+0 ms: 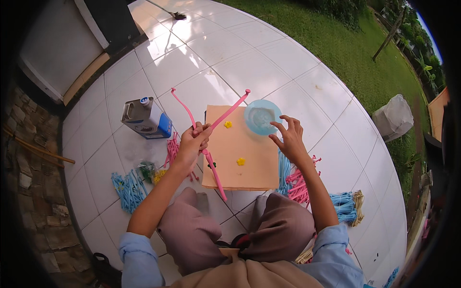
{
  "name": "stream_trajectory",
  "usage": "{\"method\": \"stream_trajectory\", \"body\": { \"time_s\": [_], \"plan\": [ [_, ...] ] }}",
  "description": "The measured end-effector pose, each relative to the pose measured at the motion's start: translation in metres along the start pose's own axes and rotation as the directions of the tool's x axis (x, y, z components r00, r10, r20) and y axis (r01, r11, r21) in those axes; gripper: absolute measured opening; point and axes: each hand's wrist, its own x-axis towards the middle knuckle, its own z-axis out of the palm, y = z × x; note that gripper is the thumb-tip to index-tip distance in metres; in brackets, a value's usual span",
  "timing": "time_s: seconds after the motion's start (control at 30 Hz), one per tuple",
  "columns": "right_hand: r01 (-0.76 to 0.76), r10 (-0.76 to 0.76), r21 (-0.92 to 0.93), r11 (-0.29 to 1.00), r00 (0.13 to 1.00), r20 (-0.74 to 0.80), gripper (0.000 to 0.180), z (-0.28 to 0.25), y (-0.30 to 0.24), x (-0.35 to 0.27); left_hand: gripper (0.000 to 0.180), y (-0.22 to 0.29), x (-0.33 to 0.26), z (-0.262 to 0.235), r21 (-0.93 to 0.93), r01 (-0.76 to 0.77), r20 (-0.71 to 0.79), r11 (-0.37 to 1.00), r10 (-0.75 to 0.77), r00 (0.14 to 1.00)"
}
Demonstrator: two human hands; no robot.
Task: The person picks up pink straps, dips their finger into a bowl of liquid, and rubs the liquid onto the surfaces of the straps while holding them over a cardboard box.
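My left hand point(194, 143) is closed around several thin pink strips point(229, 114) with knobbed ends. They cross in my fingers; two reach up and away, and one hangs down over the board's near left part. My right hand point(290, 139) is raised at the near right edge of a light blue bowl point(248, 115), thumb and fingers curved apart, with nothing visible between them. Inside the bowl is something whitish I cannot make out. Two yellow flower-shaped pieces point(241, 162) lie on the tan board point(259, 175) in front of my knees, and a small dark green piece point(212, 165) lies near its left edge.
Left of the board stand a blue-and-grey metal can point(146, 118), light blue strips point(128, 191) and pink strips point(171, 150). More pink bundles point(298, 185) and blue bundles point(345, 206) lie to the right. A white sack point(394, 117) stands by the grass edge.
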Motion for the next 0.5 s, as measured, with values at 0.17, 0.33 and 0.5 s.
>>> {"method": "stream_trajectory", "body": {
  "time_s": [0.17,0.33,0.5],
  "plan": [
    [0.062,-0.063,-0.134,0.989,0.998,-0.007,0.037,0.023,0.012,0.003,0.033,-0.028,0.019,0.014,0.123,-0.034,-0.121,0.992,0.049,0.991],
    [0.062,-0.064,-0.165,0.984,0.998,-0.004,0.038,0.030,0.016,0.006,0.034,-0.051,0.035,0.021,0.187,-0.005,-0.188,0.982,0.041,0.981],
    [0.073,-0.068,-0.182,0.980,0.997,0.036,0.039,0.032,0.019,0.009,0.017,-0.069,0.044,0.025,0.185,-0.056,-0.155,0.981,0.085,0.984]
  ]
}}
